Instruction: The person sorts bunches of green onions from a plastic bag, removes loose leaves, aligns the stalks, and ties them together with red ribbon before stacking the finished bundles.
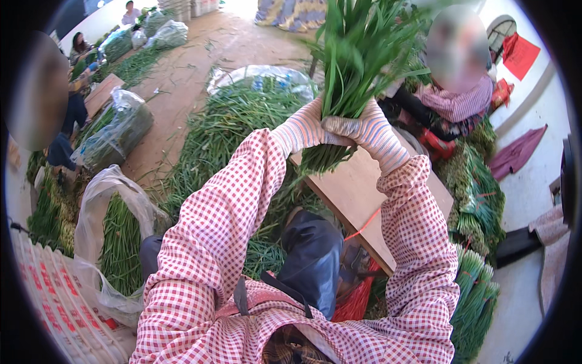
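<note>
Held up in front of me is a thick bunch of long green leafy stalks (351, 60), its leaf tips blurred at the top. My left hand (306, 127), in a striped knit glove, wraps round the lower stalks from the left. From the right, my right hand (371, 130), gloved the same way, closes round them with its thumb across the front. The cut ends (324, 159) hang below both hands, above the edge of a wooden board (357, 182). An orange-red strip (365, 225) lies over that board's edge.
A large heap of loose stalks (224, 124) spreads ahead and left. A clear plastic bag (91, 200) of stalks stands at my left. Tied bundles (473, 188) are stacked at right. Red strands (356, 297) hang beside my knee. A person in a striped top (458, 100) sits at far right; others work at left.
</note>
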Action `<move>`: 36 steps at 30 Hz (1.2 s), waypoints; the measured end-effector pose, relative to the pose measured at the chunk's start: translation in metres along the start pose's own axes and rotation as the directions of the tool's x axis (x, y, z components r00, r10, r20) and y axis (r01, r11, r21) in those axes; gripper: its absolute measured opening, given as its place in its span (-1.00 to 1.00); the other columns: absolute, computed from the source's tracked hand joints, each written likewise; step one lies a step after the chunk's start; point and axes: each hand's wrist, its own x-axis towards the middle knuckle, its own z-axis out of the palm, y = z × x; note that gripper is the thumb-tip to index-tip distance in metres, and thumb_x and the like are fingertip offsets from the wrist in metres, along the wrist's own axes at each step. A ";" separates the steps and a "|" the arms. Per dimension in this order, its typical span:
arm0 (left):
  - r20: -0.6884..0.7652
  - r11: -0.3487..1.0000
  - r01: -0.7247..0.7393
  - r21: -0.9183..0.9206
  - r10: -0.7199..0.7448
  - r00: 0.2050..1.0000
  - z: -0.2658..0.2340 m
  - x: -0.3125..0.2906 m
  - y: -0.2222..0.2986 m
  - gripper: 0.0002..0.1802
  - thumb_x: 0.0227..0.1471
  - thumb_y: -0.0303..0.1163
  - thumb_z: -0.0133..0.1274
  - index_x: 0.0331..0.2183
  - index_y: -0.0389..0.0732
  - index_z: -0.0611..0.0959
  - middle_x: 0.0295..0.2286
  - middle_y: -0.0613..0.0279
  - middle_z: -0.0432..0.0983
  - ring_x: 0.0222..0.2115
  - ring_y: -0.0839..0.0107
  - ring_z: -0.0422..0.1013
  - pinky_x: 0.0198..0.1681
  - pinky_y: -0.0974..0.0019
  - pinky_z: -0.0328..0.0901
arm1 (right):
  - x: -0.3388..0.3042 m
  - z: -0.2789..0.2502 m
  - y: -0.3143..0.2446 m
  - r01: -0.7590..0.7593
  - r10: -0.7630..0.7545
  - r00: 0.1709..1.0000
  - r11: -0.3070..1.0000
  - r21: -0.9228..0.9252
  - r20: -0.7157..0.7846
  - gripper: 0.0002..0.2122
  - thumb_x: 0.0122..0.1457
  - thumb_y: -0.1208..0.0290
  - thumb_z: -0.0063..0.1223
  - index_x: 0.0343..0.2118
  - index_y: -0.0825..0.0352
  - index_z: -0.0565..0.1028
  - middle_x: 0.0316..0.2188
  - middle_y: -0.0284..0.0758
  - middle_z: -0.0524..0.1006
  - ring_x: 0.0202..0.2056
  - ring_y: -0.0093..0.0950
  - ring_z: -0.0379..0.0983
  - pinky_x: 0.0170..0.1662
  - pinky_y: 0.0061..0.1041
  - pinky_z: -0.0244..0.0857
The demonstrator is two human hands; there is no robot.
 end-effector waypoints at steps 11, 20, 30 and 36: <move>-0.278 0.945 0.134 0.298 -0.048 0.959 -0.020 -0.012 -0.040 0.09 -0.32 -0.20 0.41 0.21 -0.17 0.21 0.09 0.15 0.36 0.13 0.30 0.23 0.25 0.25 0.10 | 0.023 0.023 0.013 0.034 -0.089 0.974 0.967 -0.254 -0.209 -0.66 -0.09 0.48 0.38 -0.19 0.35 0.56 -0.35 -0.40 0.61 -0.33 -0.58 0.51 -0.21 -0.50 0.44; -0.437 0.979 0.161 0.124 -0.092 0.895 -0.055 -0.185 -0.066 -0.43 0.16 -0.01 -0.05 0.15 0.00 0.39 0.14 0.23 0.33 0.15 0.12 0.22 0.27 -0.15 0.02 | 0.052 0.110 -0.102 -0.088 0.114 0.983 0.980 0.177 -0.144 -0.91 0.02 0.47 0.22 -0.48 0.34 0.53 -0.63 -0.36 0.50 -0.66 -0.50 0.44 -0.57 -0.51 0.37; -0.797 0.546 0.652 0.526 0.047 0.602 -0.041 -0.303 -0.046 -0.65 0.24 -0.38 -0.06 0.03 -0.27 0.49 -0.08 0.00 0.50 -0.13 0.21 0.47 0.12 0.30 0.28 | 0.089 0.184 -0.122 -0.010 0.047 0.958 0.992 0.130 -0.284 -0.81 0.02 0.53 0.18 -0.29 0.40 0.48 -0.57 -0.25 0.51 -0.61 -0.34 0.47 -0.54 -0.35 0.42; -0.768 0.663 0.621 0.418 -0.107 0.632 -0.031 -0.341 -0.068 0.17 -0.03 -0.16 0.29 0.33 -0.15 -0.16 0.30 -0.05 -0.12 0.28 -0.02 -0.02 0.31 -0.07 0.01 | 0.087 0.204 -0.150 -0.101 0.156 0.975 0.945 0.311 -0.157 -0.81 0.03 0.54 0.10 -0.28 0.45 0.44 -0.56 -0.18 0.51 -0.60 -0.25 0.48 -0.52 -0.29 0.44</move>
